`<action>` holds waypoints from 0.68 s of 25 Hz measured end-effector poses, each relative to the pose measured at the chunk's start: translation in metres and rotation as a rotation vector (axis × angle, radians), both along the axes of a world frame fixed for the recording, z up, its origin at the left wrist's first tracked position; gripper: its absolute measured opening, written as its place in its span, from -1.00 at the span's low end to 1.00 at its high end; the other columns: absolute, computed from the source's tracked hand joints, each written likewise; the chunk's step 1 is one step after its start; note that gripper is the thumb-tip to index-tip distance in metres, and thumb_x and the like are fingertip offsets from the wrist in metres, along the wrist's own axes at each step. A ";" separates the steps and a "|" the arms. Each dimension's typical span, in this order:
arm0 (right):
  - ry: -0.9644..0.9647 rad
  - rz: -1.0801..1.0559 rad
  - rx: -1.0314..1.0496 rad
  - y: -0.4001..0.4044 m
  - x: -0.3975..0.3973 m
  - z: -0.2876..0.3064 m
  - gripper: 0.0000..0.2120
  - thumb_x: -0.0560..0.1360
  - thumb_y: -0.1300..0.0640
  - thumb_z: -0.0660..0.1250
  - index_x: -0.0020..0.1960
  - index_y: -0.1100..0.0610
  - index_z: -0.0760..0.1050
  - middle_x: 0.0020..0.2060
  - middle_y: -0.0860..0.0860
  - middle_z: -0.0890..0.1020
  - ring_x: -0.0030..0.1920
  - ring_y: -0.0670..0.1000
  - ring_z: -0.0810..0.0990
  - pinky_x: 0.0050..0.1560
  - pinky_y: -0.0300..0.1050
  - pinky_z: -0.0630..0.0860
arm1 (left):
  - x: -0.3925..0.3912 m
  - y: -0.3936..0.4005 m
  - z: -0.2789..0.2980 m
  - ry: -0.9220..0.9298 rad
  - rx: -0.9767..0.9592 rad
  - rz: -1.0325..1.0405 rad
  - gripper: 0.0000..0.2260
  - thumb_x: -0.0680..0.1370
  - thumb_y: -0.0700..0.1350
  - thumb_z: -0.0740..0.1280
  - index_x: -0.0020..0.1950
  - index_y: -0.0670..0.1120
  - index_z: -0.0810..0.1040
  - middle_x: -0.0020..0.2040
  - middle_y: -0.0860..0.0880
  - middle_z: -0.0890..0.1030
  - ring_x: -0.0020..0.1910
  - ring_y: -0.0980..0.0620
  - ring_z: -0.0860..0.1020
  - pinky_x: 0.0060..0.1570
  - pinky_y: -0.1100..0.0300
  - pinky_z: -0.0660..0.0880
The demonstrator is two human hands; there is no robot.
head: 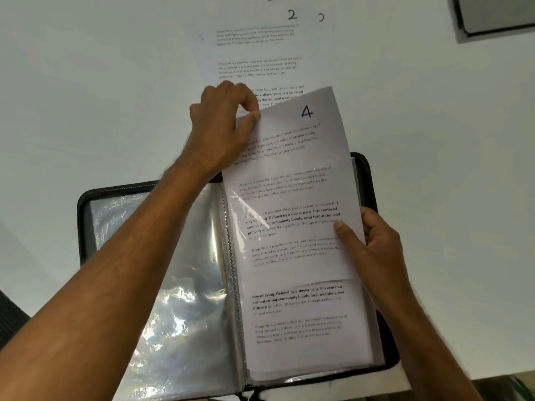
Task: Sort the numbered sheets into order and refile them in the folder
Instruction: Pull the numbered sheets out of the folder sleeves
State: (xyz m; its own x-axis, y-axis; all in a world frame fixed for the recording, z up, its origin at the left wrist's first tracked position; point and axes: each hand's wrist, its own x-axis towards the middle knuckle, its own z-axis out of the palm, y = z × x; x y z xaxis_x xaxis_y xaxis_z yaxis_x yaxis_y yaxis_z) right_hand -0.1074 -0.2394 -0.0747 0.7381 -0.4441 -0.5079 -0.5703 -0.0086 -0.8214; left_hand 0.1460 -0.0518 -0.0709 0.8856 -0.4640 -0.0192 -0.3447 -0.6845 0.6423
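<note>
Head view: black zip folder (365, 169) open on the white counter (86, 96), empty clear sleeves (173, 299) to its left; sheet 4 (292, 180) half in or out of a right-hand sleeve, which way I cannot tell. Left hand (223, 125) pinches its top corner; right hand (373, 241) grips its right edge. Sheet 2 (257, 53) and others lie loose beyond, so filing looks well short of done.
</note>
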 end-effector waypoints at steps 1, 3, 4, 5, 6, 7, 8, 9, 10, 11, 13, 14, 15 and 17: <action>0.011 -0.013 0.007 -0.001 0.000 -0.002 -0.74 0.62 0.05 0.38 0.29 0.02 0.57 0.10 -0.09 0.72 0.02 -0.10 0.73 -0.06 -0.14 0.70 | 0.005 -0.002 0.002 0.005 -0.027 0.034 -0.92 0.63 -0.06 0.29 0.08 -0.01 0.55 0.08 0.13 0.52 0.14 0.06 0.43 0.12 0.06 0.20; 0.025 -0.042 0.025 -0.003 0.001 -0.006 -0.78 0.63 0.07 0.38 0.27 0.02 0.59 0.08 -0.08 0.73 0.01 -0.09 0.74 -0.08 -0.15 0.69 | 0.013 -0.005 0.004 0.053 -0.102 0.100 -0.94 0.63 -0.03 0.30 0.06 0.04 0.55 0.07 0.19 0.55 0.14 0.08 0.50 0.20 -0.02 0.32; 0.029 -0.052 0.030 -0.003 0.002 -0.008 -0.79 0.63 0.07 0.37 0.26 0.02 0.60 0.07 -0.08 0.74 0.00 -0.08 0.74 -0.10 -0.17 0.68 | 0.015 -0.004 0.005 0.095 -0.149 0.131 -0.96 0.62 0.00 0.31 0.04 0.07 0.55 0.07 0.20 0.58 0.13 0.11 0.54 0.24 -0.10 0.40; 0.031 -0.057 0.034 -0.002 0.004 -0.008 -0.79 0.63 0.06 0.37 0.25 0.01 0.60 0.06 -0.08 0.74 -0.01 -0.08 0.74 -0.13 -0.19 0.68 | 0.016 -0.001 0.004 0.140 -0.200 0.159 -0.96 0.62 0.02 0.34 0.03 0.10 0.56 0.09 0.20 0.61 0.11 0.14 0.56 0.25 -0.12 0.46; 0.032 -0.059 0.035 -0.001 0.005 -0.009 -0.79 0.63 0.06 0.37 0.25 0.01 0.60 0.05 -0.08 0.74 -0.02 -0.08 0.74 -0.15 -0.21 0.67 | 0.015 0.004 0.003 0.193 -0.256 0.186 -0.96 0.61 0.01 0.37 0.05 0.10 0.58 0.11 0.19 0.62 0.10 0.17 0.57 0.23 -0.04 0.50; 0.034 -0.061 0.036 -0.001 0.007 -0.009 -0.79 0.63 0.07 0.37 0.26 0.01 0.60 0.04 -0.09 0.74 -0.04 -0.09 0.74 -0.18 -0.23 0.66 | 0.014 0.009 0.002 0.241 -0.308 0.215 -0.91 0.61 -0.01 0.40 0.11 0.09 0.59 0.15 0.17 0.62 0.08 0.21 0.56 0.19 0.10 0.50; 0.036 -0.061 0.033 0.000 0.008 -0.009 -0.79 0.63 0.07 0.37 0.26 0.01 0.60 0.02 -0.09 0.74 -0.06 -0.10 0.74 -0.21 -0.26 0.64 | 0.010 0.014 0.003 0.274 -0.337 0.248 -0.82 0.62 -0.04 0.41 0.21 0.07 0.57 0.20 0.14 0.60 0.08 0.24 0.55 0.13 0.23 0.50; 0.036 -0.059 0.027 0.000 0.010 -0.009 -0.79 0.63 0.08 0.37 0.26 0.01 0.60 0.01 -0.09 0.73 -0.07 -0.11 0.73 -0.23 -0.27 0.63 | 0.006 0.020 0.003 0.306 -0.351 0.291 -0.70 0.62 -0.06 0.43 0.34 0.07 0.51 0.25 0.12 0.57 0.09 0.26 0.54 0.08 0.35 0.49; 0.036 -0.055 0.015 -0.001 0.010 -0.010 -0.79 0.63 0.09 0.37 0.26 0.02 0.60 0.01 -0.09 0.73 -0.07 -0.11 0.73 -0.23 -0.28 0.62 | 0.001 0.025 0.004 0.346 -0.351 0.348 -0.58 0.62 -0.07 0.44 0.44 0.07 0.42 0.27 0.12 0.54 0.11 0.25 0.53 0.03 0.44 0.48; 0.037 -0.053 0.007 -0.002 0.011 -0.011 -0.79 0.63 0.09 0.37 0.26 0.02 0.60 0.01 -0.09 0.73 -0.07 -0.12 0.73 -0.23 -0.28 0.62 | -0.005 0.031 0.001 0.398 -0.340 0.405 -0.50 0.61 -0.08 0.45 0.50 0.06 0.36 0.25 0.12 0.53 0.10 0.24 0.53 0.01 0.45 0.49; 0.038 -0.054 0.002 -0.004 0.010 -0.012 -0.80 0.63 0.10 0.37 0.25 0.03 0.60 0.01 -0.10 0.73 -0.07 -0.13 0.72 -0.22 -0.28 0.61 | -0.017 0.042 -0.005 0.480 -0.295 0.456 -0.56 0.58 -0.03 0.48 0.44 0.03 0.47 0.10 0.12 0.57 0.03 0.20 0.57 0.10 0.25 0.58; 0.036 -0.054 0.005 -0.004 0.010 -0.012 -0.81 0.63 0.11 0.37 0.24 0.03 0.61 0.00 -0.10 0.73 -0.07 -0.13 0.72 -0.22 -0.29 0.61 | -0.024 0.048 -0.007 0.495 -0.233 0.439 -0.69 0.54 0.06 0.50 0.26 0.07 0.60 0.02 0.11 0.62 -0.01 0.13 0.62 0.18 0.04 0.60; 0.036 -0.050 0.010 -0.004 0.011 -0.012 -0.82 0.64 0.11 0.37 0.23 0.03 0.61 0.00 -0.10 0.73 -0.07 -0.13 0.72 -0.21 -0.29 0.60 | -0.031 0.052 -0.008 0.502 -0.162 0.414 -0.78 0.48 0.16 0.50 0.05 0.10 0.66 -0.05 0.09 0.67 -0.03 0.06 0.66 0.21 -0.13 0.58; 0.039 -0.042 0.013 -0.003 0.011 -0.013 -0.82 0.64 0.11 0.37 0.23 0.03 0.61 0.02 -0.10 0.74 -0.04 -0.12 0.72 -0.18 -0.27 0.61 | -0.044 0.054 -0.003 0.494 -0.044 0.373 -0.88 0.46 0.21 0.49 -0.18 0.22 0.64 -0.11 0.08 0.67 -0.07 -0.03 0.66 0.20 -0.26 0.55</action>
State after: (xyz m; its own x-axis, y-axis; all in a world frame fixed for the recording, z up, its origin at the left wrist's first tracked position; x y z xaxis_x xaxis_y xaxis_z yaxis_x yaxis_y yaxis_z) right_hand -0.0962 -0.2426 -0.0875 0.6987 -0.4674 -0.5416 -0.6013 0.0265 -0.7986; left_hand 0.1016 0.0020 -0.0741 0.8798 -0.1347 -0.4558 0.2575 -0.6709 0.6954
